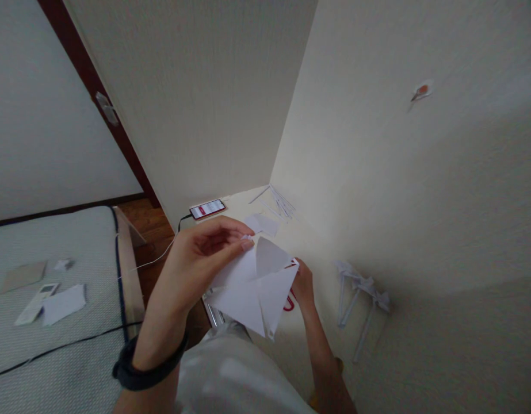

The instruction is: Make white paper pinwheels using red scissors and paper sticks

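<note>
Paper [252,290], a white sheet already folded into a pointed, layered shape, is held in mid-air between both hands, above the person's lap and in front of the cream surface [300,241] that runs into the wall corner. Left hand [200,259] comes over the top of it, thumb and fingertips pinched shut on the upper corner where a flap curls open, which looks like a way to keep that crease from springing back. Right hand [303,284] sits at the sheet's far side, fingers closed on the edge beside a small red mark, so the paper is braced from two opposite points and stays taut. A black band [146,368] circles the left wrist. Beyond the paper, toward the corner, a phone [207,209] with a lit screen lies on a cable, with another white sheet [260,223] and a bundle of thin strips [279,202] close by. To the right of the paper, rolled paper sticks [360,299] lie against the wall. Well to its left, a mattress [96,356] carries a remote control [35,303], a white card [63,303] and a brown card [23,275].
</note>
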Available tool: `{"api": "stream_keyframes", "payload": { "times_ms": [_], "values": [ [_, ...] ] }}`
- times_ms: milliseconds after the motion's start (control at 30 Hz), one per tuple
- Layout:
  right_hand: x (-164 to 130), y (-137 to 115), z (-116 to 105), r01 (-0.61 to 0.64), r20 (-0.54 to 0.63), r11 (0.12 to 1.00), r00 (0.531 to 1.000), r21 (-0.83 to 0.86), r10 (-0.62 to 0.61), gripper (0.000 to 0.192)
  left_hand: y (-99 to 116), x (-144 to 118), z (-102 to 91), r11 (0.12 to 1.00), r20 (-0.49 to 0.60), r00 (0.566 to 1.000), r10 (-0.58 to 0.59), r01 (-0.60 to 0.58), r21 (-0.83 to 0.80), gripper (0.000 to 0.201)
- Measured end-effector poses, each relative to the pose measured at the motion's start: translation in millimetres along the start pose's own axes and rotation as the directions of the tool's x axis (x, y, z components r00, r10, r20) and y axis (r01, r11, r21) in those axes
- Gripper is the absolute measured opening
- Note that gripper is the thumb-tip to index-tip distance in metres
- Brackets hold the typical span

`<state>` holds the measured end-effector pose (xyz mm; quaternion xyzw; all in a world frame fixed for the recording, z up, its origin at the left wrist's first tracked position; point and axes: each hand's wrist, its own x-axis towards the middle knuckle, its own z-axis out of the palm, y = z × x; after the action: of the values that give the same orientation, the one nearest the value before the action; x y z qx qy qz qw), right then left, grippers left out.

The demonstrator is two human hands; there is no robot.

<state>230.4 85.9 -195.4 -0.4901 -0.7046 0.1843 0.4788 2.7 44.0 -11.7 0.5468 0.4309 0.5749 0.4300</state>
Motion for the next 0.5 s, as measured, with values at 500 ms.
{"api": "stream_keyframes", "payload": {
  "times_ms": [500],
  "values": [
    [36.6, -178.5, -49.9, 0.404, -0.001, 0.912, 0.914, -0.070, -0.405, 0.020, 2.0, -3.5, 7.3, 0.999, 0.272, 0.961, -0.042, 0.041, 0.010, 0.017]
  ]
}}
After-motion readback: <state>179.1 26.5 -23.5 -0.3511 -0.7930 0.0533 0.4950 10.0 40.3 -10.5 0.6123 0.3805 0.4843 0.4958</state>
